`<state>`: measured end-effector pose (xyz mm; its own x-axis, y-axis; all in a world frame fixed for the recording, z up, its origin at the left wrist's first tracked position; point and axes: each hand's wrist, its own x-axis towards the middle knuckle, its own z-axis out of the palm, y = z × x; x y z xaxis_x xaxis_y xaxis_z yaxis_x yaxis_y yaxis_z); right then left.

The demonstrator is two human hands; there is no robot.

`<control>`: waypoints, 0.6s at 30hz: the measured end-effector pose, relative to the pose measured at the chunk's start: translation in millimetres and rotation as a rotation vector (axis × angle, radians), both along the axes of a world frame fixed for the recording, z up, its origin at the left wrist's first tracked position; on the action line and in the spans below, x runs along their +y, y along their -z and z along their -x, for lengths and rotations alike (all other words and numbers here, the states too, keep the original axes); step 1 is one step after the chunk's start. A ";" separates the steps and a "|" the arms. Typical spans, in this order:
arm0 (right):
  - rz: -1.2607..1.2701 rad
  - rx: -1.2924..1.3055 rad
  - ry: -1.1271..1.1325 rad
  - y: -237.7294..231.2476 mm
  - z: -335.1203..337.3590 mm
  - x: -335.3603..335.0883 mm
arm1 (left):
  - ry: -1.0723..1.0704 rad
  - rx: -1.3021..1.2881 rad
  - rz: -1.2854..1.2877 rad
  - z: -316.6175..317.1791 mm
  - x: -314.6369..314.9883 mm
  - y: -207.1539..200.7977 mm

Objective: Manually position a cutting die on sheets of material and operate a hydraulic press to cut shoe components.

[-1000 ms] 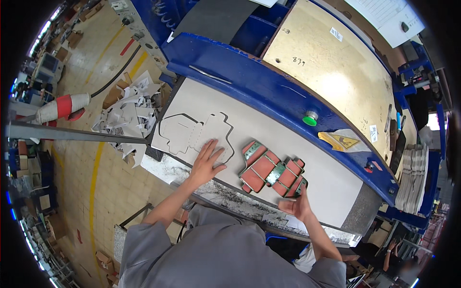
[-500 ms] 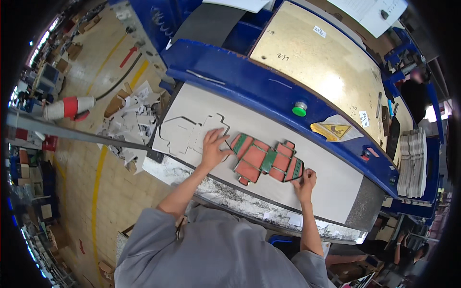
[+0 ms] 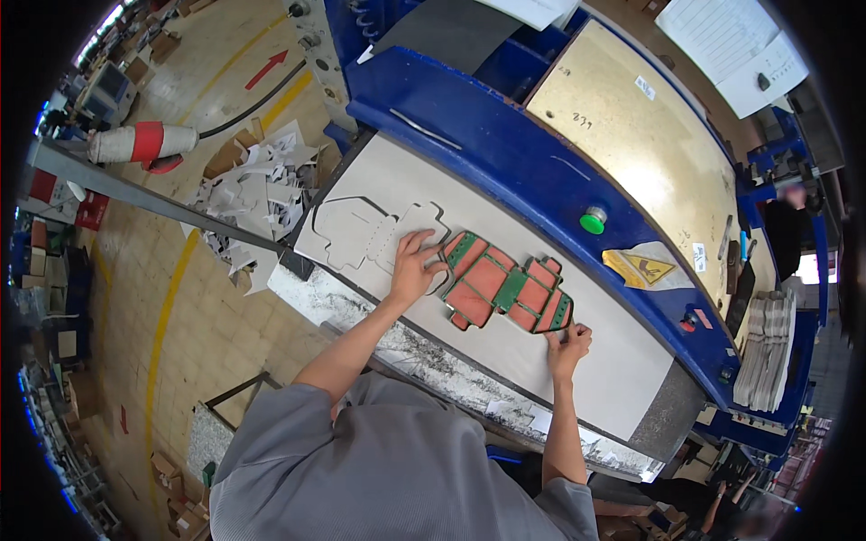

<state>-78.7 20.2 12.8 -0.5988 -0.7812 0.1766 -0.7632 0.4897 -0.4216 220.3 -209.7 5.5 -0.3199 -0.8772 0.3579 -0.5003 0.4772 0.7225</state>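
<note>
A cutting die [image 3: 474, 293] with red and green padding and a dark rim lies flat on a white board sheet [image 3: 613, 383]. Left of it, a cut outline [image 3: 354, 233] of similar shape shows in the same sheet. My left hand [image 3: 415, 270] rests between the two, fingers spread, its fingertips by the die's left edge. At the die's right end, my right hand [image 3: 568, 350] has curled fingers and thumb against the lower corner. The undersides of both hands are hidden.
A blue press beam [image 3: 505, 135] with a green button [image 3: 593, 220] and a yellow warning label [image 3: 645, 268] spans behind the sheet. Stacked cut pieces [image 3: 765, 352] stand at right. Scrap paper [image 3: 257, 194] covers floor at left, beyond a metal bar [image 3: 171, 203].
The whole view has shifted and turned slightly. The die sits a little nearer the cut outline, and both hands have moved along with it.
</note>
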 end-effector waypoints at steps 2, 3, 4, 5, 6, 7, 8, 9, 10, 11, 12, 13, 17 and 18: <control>-0.005 0.009 0.002 -0.3 -3.5 -0.9 | 0.001 -0.011 -0.017 -2.6 5.1 0.8; -0.001 -0.023 0.009 0.4 -2.2 -1.2 | 0.004 -0.010 -0.024 -0.5 4.7 -0.3; 0.004 -0.054 0.016 0.8 -1.1 -1.6 | 0.001 -0.010 -0.024 0.1 4.8 -1.6; 0.004 -0.053 0.013 1.7 -1.1 -2.3 | 0.007 -0.015 -0.025 -0.6 5.2 -3.1; -0.012 -0.035 0.021 2.6 -2.3 -2.3 | 0.010 -0.019 -0.026 -1.3 5.9 -3.7; -0.028 -0.017 0.029 2.8 -2.2 -2.8 | 0.005 -0.017 -0.027 -1.6 5.0 -4.2; -0.029 -0.015 0.024 2.9 -1.0 -4.5 | 0.014 -0.011 -0.032 -2.0 3.7 -4.6; -0.023 -0.009 0.022 4.5 -0.3 -5.6 | 0.022 -0.006 -0.037 -2.3 3.6 -4.5; -0.017 -0.002 0.020 5.5 0.8 -6.0 | 0.017 -0.004 -0.038 -1.8 4.0 -4.3; -0.018 -0.001 0.014 5.8 2.0 -5.0 | 0.016 -0.005 -0.031 -0.9 4.4 -4.1; -0.010 0.000 0.010 6.3 1.7 -4.6 | 0.016 -0.008 -0.023 -1.0 3.7 -4.2; -0.001 0.000 0.006 6.7 1.3 -4.1 | 0.011 -0.008 -0.023 -0.9 3.8 -4.4; -0.009 0.007 0.008 6.5 1.3 -2.9 | 0.030 0.016 -0.019 -2.5 2.9 -4.7; -0.013 0.042 -0.003 5.6 0.7 -3.3 | 0.038 0.013 -0.011 -3.7 2.1 -4.8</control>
